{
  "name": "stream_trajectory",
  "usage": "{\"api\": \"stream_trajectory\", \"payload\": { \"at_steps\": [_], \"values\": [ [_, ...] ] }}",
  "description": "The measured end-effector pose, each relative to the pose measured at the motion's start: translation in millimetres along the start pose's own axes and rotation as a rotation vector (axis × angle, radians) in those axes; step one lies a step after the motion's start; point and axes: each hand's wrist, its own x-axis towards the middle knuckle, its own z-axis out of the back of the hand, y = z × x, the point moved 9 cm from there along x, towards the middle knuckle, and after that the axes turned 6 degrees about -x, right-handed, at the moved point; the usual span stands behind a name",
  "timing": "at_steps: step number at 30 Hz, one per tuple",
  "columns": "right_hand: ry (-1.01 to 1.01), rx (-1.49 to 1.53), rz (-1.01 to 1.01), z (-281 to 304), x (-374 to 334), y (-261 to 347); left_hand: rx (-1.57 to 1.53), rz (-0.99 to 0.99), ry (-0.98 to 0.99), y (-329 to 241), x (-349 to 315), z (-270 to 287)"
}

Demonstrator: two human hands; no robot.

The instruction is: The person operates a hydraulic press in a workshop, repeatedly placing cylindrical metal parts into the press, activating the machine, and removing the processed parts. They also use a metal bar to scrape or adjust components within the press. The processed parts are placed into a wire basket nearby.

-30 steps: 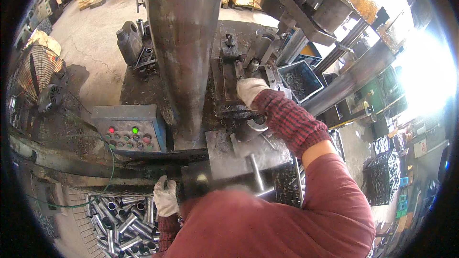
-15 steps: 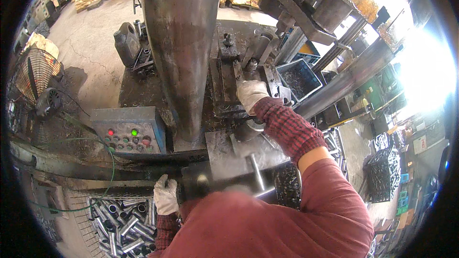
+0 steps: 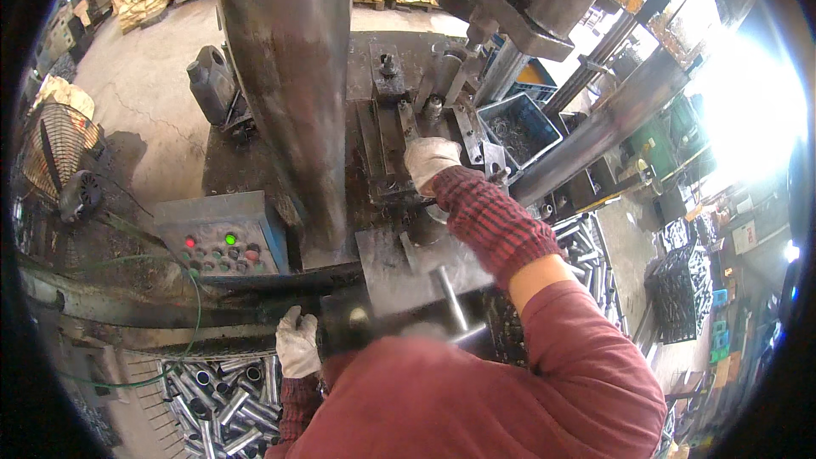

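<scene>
My right hand [image 3: 433, 163], in a white glove with a red-and-black checked sleeve, is at the front of the metal die fixture [image 3: 387, 153] on the press bed. Its fingers curl down, and whatever they grip is hidden beneath the glove. My left hand [image 3: 297, 344], also gloved, is by the dark front edge of the machine, above a bin of cut metal tubes [image 3: 225, 404]. Its fingertips are slightly apart, with nothing visible between them. Between my arms, a metal tube [image 3: 451, 296] lies against the grey plate [image 3: 382, 268] in front of the fixture.
A thick steel column [image 3: 293, 93] rises left of the fixture, beside a control box [image 3: 223, 238] with lit red and green lamps. The press head [image 3: 518, 8] hangs above. A blue crate [image 3: 523, 132] stands behind right. A fan [image 3: 59, 153] is far left, near a dark jug [image 3: 212, 85].
My view has shifted slightly, so the machine appears a little farther left and higher. My right hand stays at the fixture and my left hand by the front edge.
</scene>
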Motion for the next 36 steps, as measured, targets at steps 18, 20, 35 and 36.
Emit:
{"api": "stream_trajectory", "payload": {
  "at_steps": [18, 20, 35, 36],
  "values": [
    [0.162, -0.020, -0.009, -246.5, -196.1, -87.8, 0.082, 0.011, 0.189, -38.5, -18.8, -68.8],
    [0.139, 0.099, -0.101, -297.5, -179.0, -90.8, 0.284, -0.017, 0.215, -59.5, -27.0, -82.7],
    [0.123, 1.155, 0.123, -159.9, -300.9, -143.5, 0.416, -0.648, 0.542, -249.8, -95.1, -260.5],
    [0.262, 1.379, 0.074, -148.2, -317.0, -140.7, 0.323, -0.903, 0.537, -278.9, -108.4, -266.6]
  ]
}}
